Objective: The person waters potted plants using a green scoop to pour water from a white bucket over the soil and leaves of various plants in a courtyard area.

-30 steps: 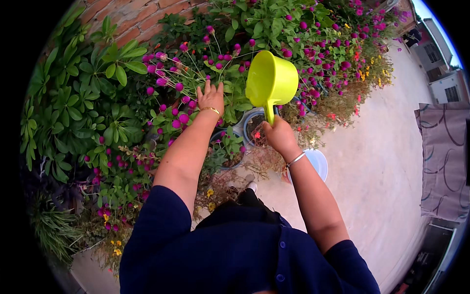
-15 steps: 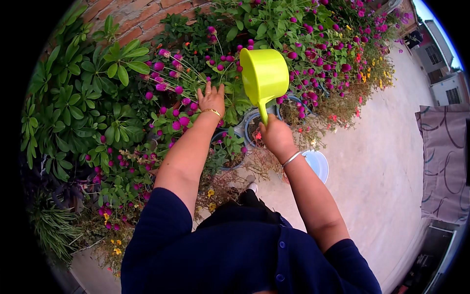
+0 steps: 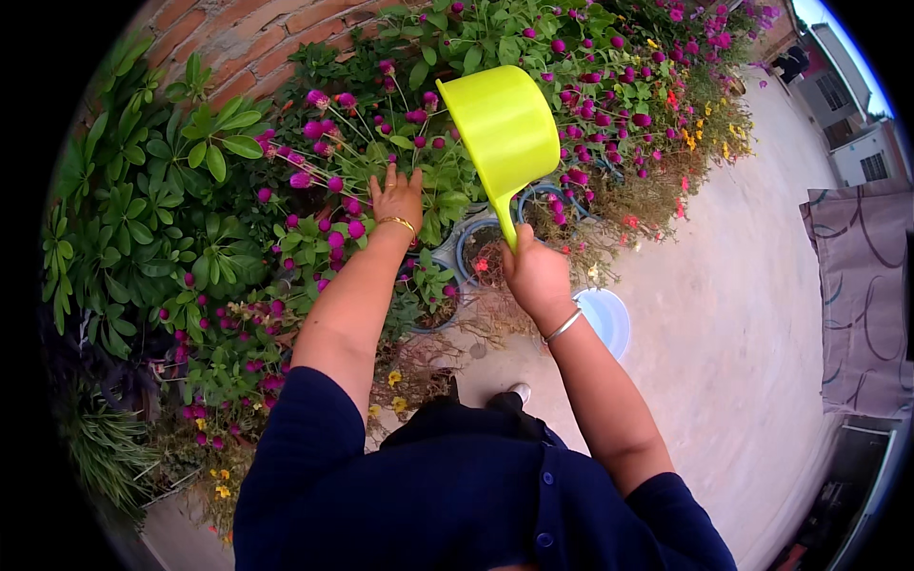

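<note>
A yellow-green plastic water ladle [image 3: 505,128] is tilted over the flowering plants, its mouth turned up and to the left. My right hand [image 3: 536,276] is wrapped round its handle; what is inside the ladle is hidden. Fingers spread, my left hand [image 3: 397,205] reaches among the stems and leaves beside the purple globe flowers [image 3: 336,183], pressing against the foliage. Below the ladle stand round blue-rimmed plant pots [image 3: 464,252], partly covered by leaves.
A pale blue basin [image 3: 609,319] sits on the concrete ground [image 3: 705,362] behind my right forearm. A brick wall [image 3: 257,38] backs the plants. Broad-leaved shrubs [image 3: 143,214] fill the left side, and a patterned cloth [image 3: 862,295] hangs at the far right.
The ladle has swung up and left and tipped further over. My left hand has shifted slightly left and down, still spread among the stems. One foot now shows farther right.
</note>
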